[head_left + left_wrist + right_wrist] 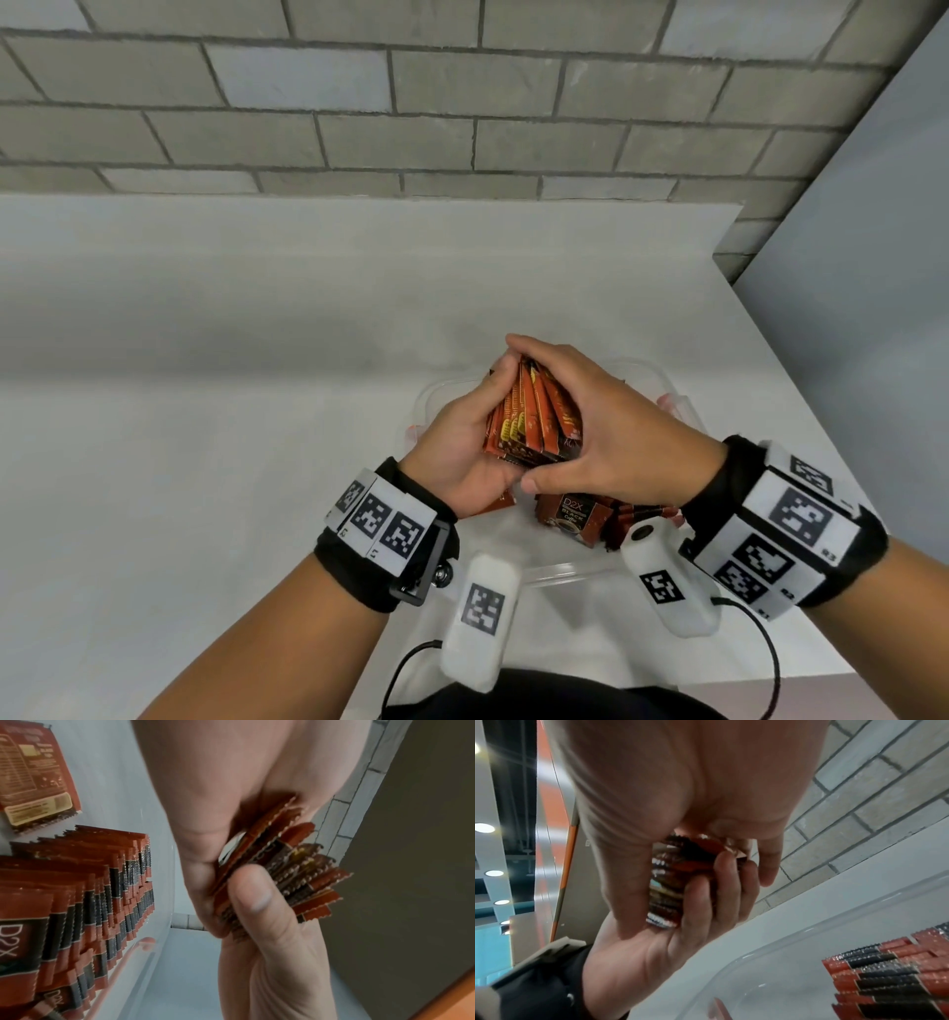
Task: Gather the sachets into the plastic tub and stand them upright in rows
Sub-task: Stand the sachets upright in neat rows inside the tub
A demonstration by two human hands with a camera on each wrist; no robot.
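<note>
Both of your hands met over the plastic tub [672, 406]: your left hand [462, 452] cupped a fanned bundle of sachets [534, 426] from the left with its fingers curled under and around it, and your right hand [611, 426] closed over the same bundle from the right, thumb [259, 902] pressed against the near ends. The bundle was held above the tub, not touching the rows below. You had the clear tub on a white counter [205, 411], near its right edge, with red clips on its sides. Inside it, a row of sachets [606, 519] stood upright beneath your right wrist, serrated tops up, the front one reading "D2X Black Coffee". In the left wrist view one loose sachet [33, 774] lay flat beside that row, printed back showing. A grey brick wall [462, 103] rose behind the counter, and a plain pale panel [873, 257] stood to the right. Your hands and the marker-tagged wrist bands [390, 519] blocked most of the tub's interior from the head view. Black cables [405, 668] trailed from the wrist cameras toward you.
</note>
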